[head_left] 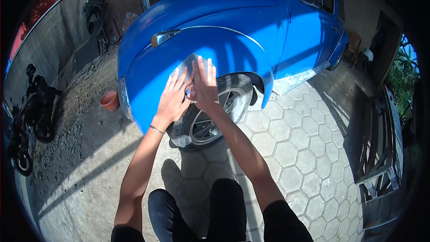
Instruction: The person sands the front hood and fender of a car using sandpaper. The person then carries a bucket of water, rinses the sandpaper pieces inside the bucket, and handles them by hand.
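Observation:
Both hands lie against the front fender of a blue car, just above the wheel arch. My left hand is open, its fingers stretched upward and flat. Beside it, my right hand also rests with straight fingers, and the thumbs meet or overlap. A thin grey sheet shows under and between the fingertips, pressed on the paint; most of it is covered, and I cannot make out its kind. Directly below the hands is the front wheel, with a black tyre and a spoked rim.
An amber and clear lamp sits on the fender. Left of the car stand an orange pot and a dark motorcycle. Hexagonal paving spreads to the right, up to a slatted wooden bench.

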A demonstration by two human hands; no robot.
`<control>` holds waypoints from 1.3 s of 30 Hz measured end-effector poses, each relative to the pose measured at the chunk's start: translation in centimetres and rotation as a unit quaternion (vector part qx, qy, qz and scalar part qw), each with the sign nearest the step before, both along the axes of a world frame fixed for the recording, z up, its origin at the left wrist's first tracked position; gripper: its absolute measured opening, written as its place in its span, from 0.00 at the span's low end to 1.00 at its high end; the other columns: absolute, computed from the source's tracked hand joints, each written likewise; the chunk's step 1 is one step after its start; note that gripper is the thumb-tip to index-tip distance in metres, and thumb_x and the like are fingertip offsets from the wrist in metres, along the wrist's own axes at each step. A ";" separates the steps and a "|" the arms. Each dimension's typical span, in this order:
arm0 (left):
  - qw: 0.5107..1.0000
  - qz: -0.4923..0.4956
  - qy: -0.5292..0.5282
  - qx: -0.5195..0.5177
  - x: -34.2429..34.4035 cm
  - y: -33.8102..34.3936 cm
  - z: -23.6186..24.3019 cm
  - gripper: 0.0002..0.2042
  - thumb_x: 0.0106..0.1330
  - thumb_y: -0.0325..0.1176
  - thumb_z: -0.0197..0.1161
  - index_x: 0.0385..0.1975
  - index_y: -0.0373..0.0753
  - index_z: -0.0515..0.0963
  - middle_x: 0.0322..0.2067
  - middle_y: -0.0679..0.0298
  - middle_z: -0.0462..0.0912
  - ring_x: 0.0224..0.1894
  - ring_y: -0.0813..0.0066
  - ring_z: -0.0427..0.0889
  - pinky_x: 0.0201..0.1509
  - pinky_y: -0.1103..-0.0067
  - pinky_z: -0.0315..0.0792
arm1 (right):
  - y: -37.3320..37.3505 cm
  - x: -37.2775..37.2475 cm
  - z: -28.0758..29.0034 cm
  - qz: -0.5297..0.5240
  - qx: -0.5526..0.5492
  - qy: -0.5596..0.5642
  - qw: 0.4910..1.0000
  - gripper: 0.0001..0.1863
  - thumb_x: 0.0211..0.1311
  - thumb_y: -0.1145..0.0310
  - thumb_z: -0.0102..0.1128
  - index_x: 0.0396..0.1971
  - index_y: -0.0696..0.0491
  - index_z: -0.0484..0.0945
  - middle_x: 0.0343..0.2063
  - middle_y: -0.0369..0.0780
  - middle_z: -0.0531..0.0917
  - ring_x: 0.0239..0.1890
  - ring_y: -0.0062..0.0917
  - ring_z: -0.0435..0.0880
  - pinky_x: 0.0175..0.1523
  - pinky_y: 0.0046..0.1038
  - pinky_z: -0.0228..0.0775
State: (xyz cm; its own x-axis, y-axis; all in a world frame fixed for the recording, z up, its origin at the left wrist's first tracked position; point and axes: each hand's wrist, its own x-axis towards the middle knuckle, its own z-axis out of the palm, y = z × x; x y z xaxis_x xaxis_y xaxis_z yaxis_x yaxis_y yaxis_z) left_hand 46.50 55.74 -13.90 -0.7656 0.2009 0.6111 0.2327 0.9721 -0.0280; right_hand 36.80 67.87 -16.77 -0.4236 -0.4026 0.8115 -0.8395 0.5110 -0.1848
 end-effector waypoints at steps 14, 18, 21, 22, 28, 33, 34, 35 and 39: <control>0.976 -0.128 -0.169 0.053 -8.9 1.8 6.7 0.27 0.70 0.32 0.45 0.71 0.39 0.56 0.73 0.57 0.52 0.74 0.48 0.47 0.74 0.52 0.43 | 3.9 -3.4 4.7 -0.114 -0.071 -0.146 0.980 0.32 0.70 0.59 0.48 0.70 0.55 0.56 0.70 0.59 0.51 0.71 0.58 0.48 0.71 0.51 0.48; 0.938 -0.176 -0.297 -0.032 -12.0 2.4 8.3 0.29 0.68 0.31 0.47 0.71 0.40 0.56 0.73 0.60 0.50 0.75 0.50 0.46 0.74 0.54 0.44 | 4.5 -3.8 3.5 -0.142 -0.127 -0.298 0.935 0.35 0.69 0.63 0.48 0.71 0.59 0.48 0.69 0.64 0.45 0.71 0.62 0.45 0.72 0.52 0.46; 0.928 -0.181 -0.307 -0.105 -14.1 3.8 9.7 0.29 0.68 0.33 0.49 0.70 0.40 0.57 0.73 0.62 0.53 0.75 0.54 0.48 0.75 0.57 0.46 | 4.5 -4.3 2.8 -0.170 -0.178 -0.314 0.917 0.36 0.69 0.65 0.47 0.71 0.60 0.45 0.69 0.65 0.42 0.71 0.64 0.43 0.72 0.53 0.44; 0.924 -0.183 -0.311 -0.125 -14.8 4.6 10.2 0.28 0.67 0.34 0.50 0.69 0.41 0.59 0.72 0.63 0.54 0.74 0.56 0.49 0.75 0.59 0.47 | 4.8 -4.8 2.6 -0.184 -0.187 -0.319 0.911 0.36 0.70 0.64 0.46 0.71 0.61 0.44 0.69 0.66 0.40 0.71 0.64 0.42 0.72 0.54 0.43; 0.918 -0.192 -0.293 -0.184 -21.4 11.7 7.6 0.24 0.66 0.35 0.53 0.64 0.41 0.67 0.70 0.65 0.59 0.74 0.63 0.52 0.75 0.62 0.45 | 8.5 -10.5 -3.0 -0.116 -0.304 -0.396 0.859 0.35 0.73 0.64 0.39 0.70 0.66 0.38 0.70 0.65 0.34 0.73 0.61 0.30 0.74 0.52 0.30; 0.924 -0.190 -0.298 -0.149 -27.6 20.7 0.6 0.22 0.66 0.34 0.52 0.61 0.41 0.70 0.68 0.65 0.63 0.73 0.65 0.53 0.76 0.62 0.45 | 16.6 -16.4 -10.9 -0.184 -0.135 -0.335 0.914 0.37 0.72 0.62 0.43 0.71 0.64 0.40 0.70 0.63 0.35 0.73 0.60 0.32 0.74 0.55 0.30; 0.924 -0.157 -0.291 -0.194 -28.9 21.0 0.5 0.23 0.67 0.37 0.50 0.63 0.42 0.69 0.69 0.67 0.61 0.73 0.68 0.52 0.76 0.64 0.44 | 16.9 -17.3 -11.0 -0.166 -0.125 -0.339 0.918 0.37 0.72 0.62 0.43 0.71 0.65 0.41 0.70 0.64 0.35 0.73 0.61 0.32 0.74 0.56 0.31; 0.920 -0.118 -0.288 -0.238 -29.7 21.2 0.3 0.24 0.69 0.40 0.47 0.64 0.44 0.68 0.70 0.69 0.60 0.74 0.70 0.51 0.76 0.66 0.42 | 17.2 -18.0 -10.9 -0.140 -0.115 -0.346 0.921 0.37 0.71 0.63 0.44 0.71 0.65 0.41 0.70 0.65 0.35 0.73 0.62 0.33 0.74 0.56 0.31; 0.916 -0.072 -0.345 -0.189 -31.0 22.4 2.0 0.25 0.68 0.39 0.48 0.66 0.43 0.66 0.70 0.68 0.59 0.73 0.69 0.52 0.76 0.66 0.42 | 20.0 -20.7 -9.1 -0.075 -0.064 -0.358 0.928 0.37 0.69 0.63 0.47 0.71 0.64 0.44 0.69 0.65 0.36 0.72 0.63 0.34 0.73 0.59 0.36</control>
State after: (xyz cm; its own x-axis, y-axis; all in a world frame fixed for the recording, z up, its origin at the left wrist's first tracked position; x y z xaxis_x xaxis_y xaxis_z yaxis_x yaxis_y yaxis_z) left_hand 15.52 78.15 -11.95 -0.8925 0.4275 -0.1438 0.4469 0.8811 -0.1548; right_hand 16.15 87.83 -25.92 -0.9167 -0.2146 0.3371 -0.3987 0.5472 -0.7360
